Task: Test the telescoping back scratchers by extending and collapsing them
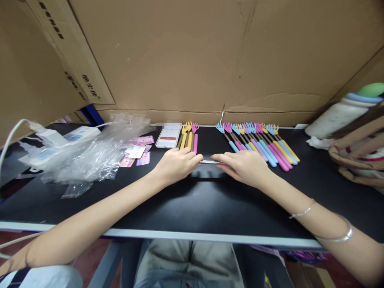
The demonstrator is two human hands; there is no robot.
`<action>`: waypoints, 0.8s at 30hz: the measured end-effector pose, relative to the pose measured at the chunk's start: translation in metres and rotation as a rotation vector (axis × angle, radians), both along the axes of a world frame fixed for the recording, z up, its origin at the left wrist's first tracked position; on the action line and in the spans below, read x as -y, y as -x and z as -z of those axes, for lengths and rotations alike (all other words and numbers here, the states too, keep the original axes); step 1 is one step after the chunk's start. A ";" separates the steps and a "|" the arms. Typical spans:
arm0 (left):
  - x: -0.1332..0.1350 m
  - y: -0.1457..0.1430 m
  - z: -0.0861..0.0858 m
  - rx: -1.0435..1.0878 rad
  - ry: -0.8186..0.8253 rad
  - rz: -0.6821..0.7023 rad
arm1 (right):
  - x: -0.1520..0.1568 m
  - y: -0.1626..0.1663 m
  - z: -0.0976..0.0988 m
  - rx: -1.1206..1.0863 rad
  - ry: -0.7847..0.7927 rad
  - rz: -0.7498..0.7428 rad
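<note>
Between my two hands, a thin silver metal rod [210, 162] stretches level just above the black table; both its ends are hidden in my fingers. My left hand [179, 167] is closed on the rod's left end. Its right end is pinched by my right hand [247, 166]. Just behind my left hand lie a few back scratchers [190, 140] with yellow and pink handles, partly covered by it. Beyond my right hand, a row of several back scratchers [279, 157] in blue, pink, purple and yellow lies side by side, hand-shaped heads pointing away from me.
Clear plastic bags [93, 154] heap at the left near a white power strip [81, 134] and cables. Small printed cards [144, 158] and a phone [168, 136] lie beside them. A bottle [336, 114] and brown bag [360, 140] stand right. Cardboard [195, 60] walls the back.
</note>
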State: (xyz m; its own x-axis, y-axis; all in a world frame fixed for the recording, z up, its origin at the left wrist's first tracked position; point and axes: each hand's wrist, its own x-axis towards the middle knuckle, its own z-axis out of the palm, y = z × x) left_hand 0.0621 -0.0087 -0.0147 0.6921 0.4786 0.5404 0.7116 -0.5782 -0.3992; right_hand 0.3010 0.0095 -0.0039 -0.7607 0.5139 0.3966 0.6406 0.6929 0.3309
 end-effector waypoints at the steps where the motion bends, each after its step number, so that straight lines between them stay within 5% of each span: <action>1: 0.000 0.000 0.001 -0.001 0.001 0.009 | 0.001 0.001 0.000 0.009 0.001 -0.006; 8: -0.010 0.013 -0.003 -0.020 0.019 0.014 | -0.006 -0.005 -0.002 0.030 -0.054 0.026; 15: -0.031 0.059 -0.019 -0.044 -0.059 -0.092 | -0.026 -0.038 -0.015 -0.014 -0.142 0.187; 24: -0.037 0.083 -0.036 -0.091 -0.108 -0.238 | -0.045 -0.070 -0.026 -0.029 -0.197 0.293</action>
State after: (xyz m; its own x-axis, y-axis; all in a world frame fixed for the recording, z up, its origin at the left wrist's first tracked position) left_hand -0.0209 0.0286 0.0214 0.6147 0.5767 0.5382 0.7810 -0.3493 -0.5177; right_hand 0.3711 0.0550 0.0221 -0.5793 0.6199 0.5293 0.8138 0.4028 0.4189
